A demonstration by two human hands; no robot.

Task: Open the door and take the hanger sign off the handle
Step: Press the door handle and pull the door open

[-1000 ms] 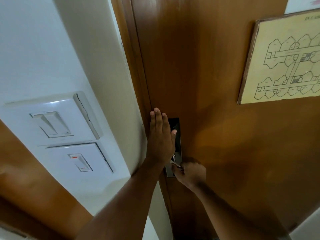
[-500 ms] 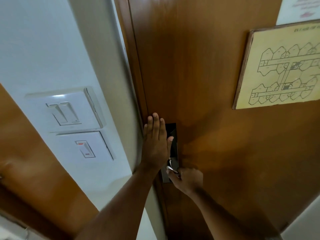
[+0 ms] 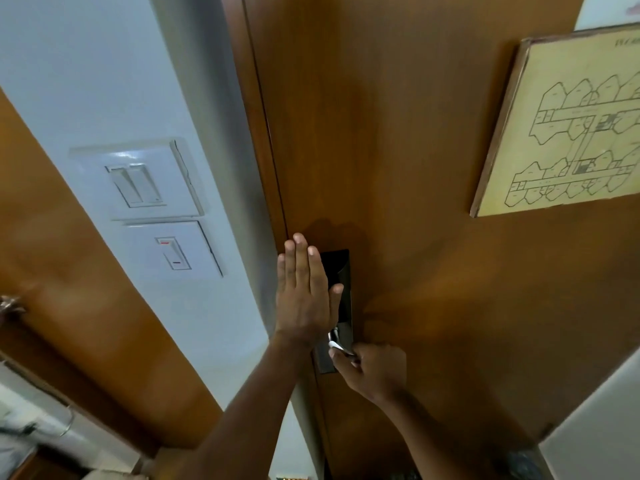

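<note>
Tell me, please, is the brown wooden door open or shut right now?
Shut: the brown wooden door sits flush in its frame, no gap showing.

Left hand [image 3: 306,299] flat, right hand [image 3: 375,370] fisted.

Framed plan [image 3: 568,126] on the door [image 3: 398,140]: a line drawing of a floor layout with rows of rooms along corridors; a heading runs along its top right edge, cut off by the frame and too blurred to read.
Paper [image 3: 609,8] above the plan: white sheet with a faint reddish mark, no words legible.
Lower switch [image 3: 172,252] on the wall: small red marks on the rocker, no lettering.
Upper switch plate [image 3: 138,181]: blank.
Lock plate [image 3: 337,271]: dark, no brand legible.
</note>
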